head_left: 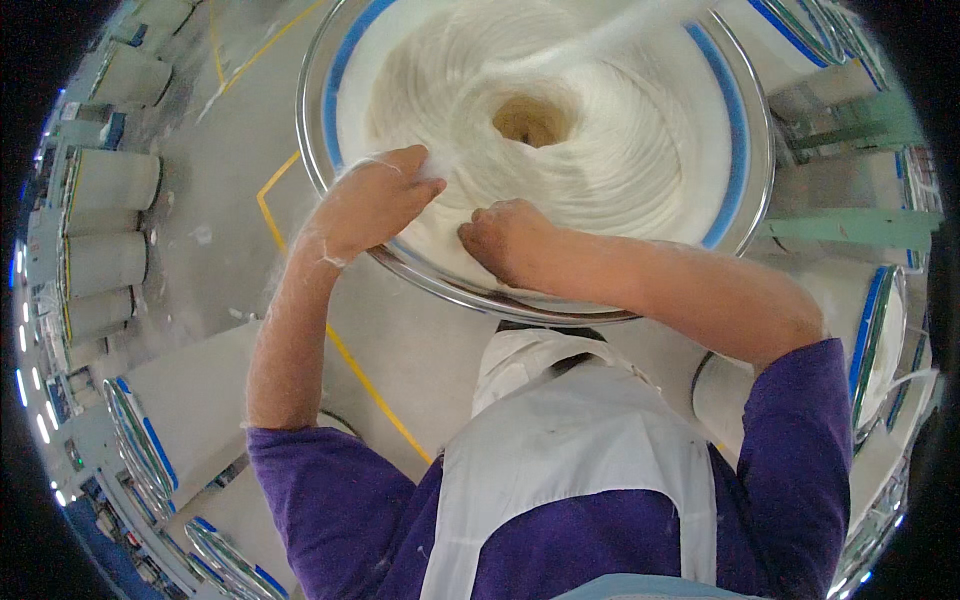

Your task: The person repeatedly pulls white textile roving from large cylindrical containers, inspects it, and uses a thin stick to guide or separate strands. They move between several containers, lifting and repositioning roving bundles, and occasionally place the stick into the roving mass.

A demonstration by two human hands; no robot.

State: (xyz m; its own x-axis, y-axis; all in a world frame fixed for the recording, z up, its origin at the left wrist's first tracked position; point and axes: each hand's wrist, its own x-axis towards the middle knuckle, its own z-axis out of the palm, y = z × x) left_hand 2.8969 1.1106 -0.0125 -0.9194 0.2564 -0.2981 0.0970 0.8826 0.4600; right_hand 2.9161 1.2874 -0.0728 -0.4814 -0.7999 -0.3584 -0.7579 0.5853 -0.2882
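A large round can (312, 160) with a shiny metal rim and a blue inner band stands in front of me. Coils of soft white fibre sliver (630, 150) fill it around a central hole. Over the can's near left rim, my left hand (385, 198) is closed, thumb and forefinger toward the coils, with thin fibre wisps about it. My right hand (508, 240) is curled into a fist low over the near coils, closed on sliver mostly hidden under the fingers. Loose fibre clings to my left wrist and forearm.
A pale sliver strand (630, 35) slants over the can from the upper right. More white cans (115, 180) line the left side, and another blue-banded can (870, 340) stands at right. Yellow lines (375, 385) mark the grey floor. Green machine parts (850, 228) lie beyond the can.
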